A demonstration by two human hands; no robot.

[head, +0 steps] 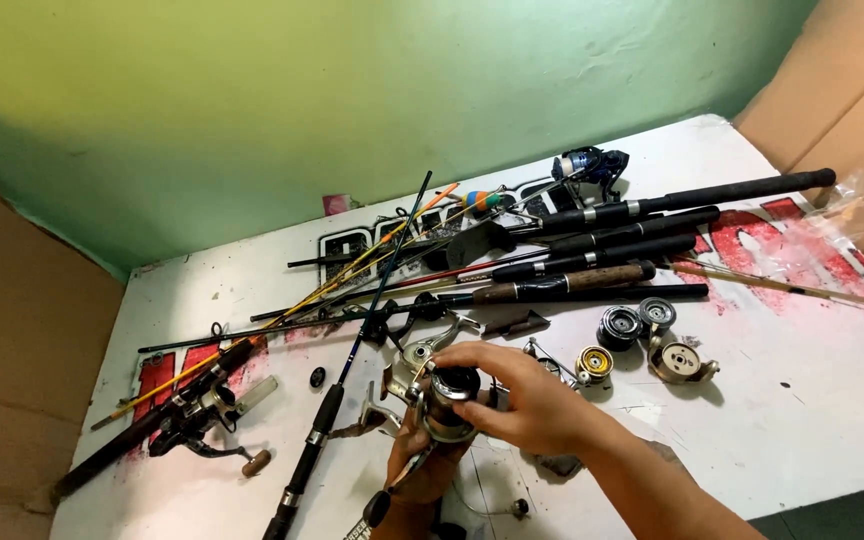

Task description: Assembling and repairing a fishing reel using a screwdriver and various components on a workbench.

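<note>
A silver and black spinning reel (444, 400) is held over the near edge of the white table (802, 400). My left hand (422, 465) grips the reel from below, around its body and stem. My right hand (522, 395) comes in from the right, its fingers closed on the dark spool at the reel's top. The reel's crank handle with a black knob (379, 505) hangs down beside my left wrist.
Several fishing rods (592, 250) lie across the table's middle and left, some with reels attached. Loose spools and reel parts (642, 335) sit right of my hands. A rod with a mounted reel (187, 415) lies at the left. Cardboard stands at both sides.
</note>
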